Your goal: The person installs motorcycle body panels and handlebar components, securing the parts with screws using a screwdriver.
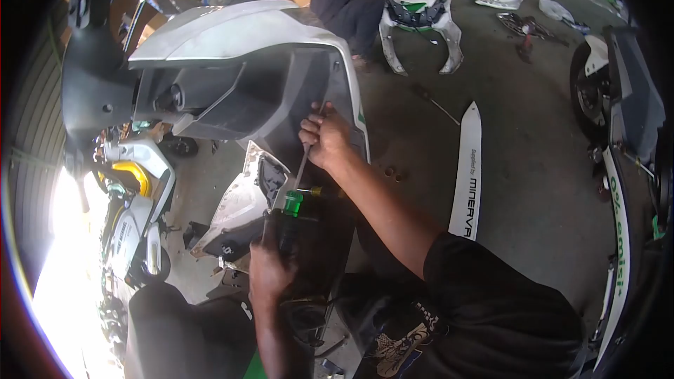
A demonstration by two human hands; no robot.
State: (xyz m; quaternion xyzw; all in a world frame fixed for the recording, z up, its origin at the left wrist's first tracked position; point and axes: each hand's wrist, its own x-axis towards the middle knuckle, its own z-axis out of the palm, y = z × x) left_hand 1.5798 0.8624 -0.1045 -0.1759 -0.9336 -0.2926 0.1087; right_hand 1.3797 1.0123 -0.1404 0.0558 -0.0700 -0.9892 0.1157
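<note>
My right hand (326, 137) is closed round the upper part of a long thin metal shaft (302, 168), close to the dark inner panel (263, 98) of a white scooter front cover (217, 31). Lower down, my left hand (270, 270) wraps round a dark tool handle with a green collar (293, 202). The shaft slants up from that collar toward my right hand. Its upper tip lies against the panel in view; whether it touches a screw cannot be made out.
A white panel part (242, 203) is left of the tool. A long white strip (470, 175) lies on the floor at right. Another person (351, 0) crouches by a white scooter frame (421, 17). Scooters stand at left (133, 210) and right (635, 105).
</note>
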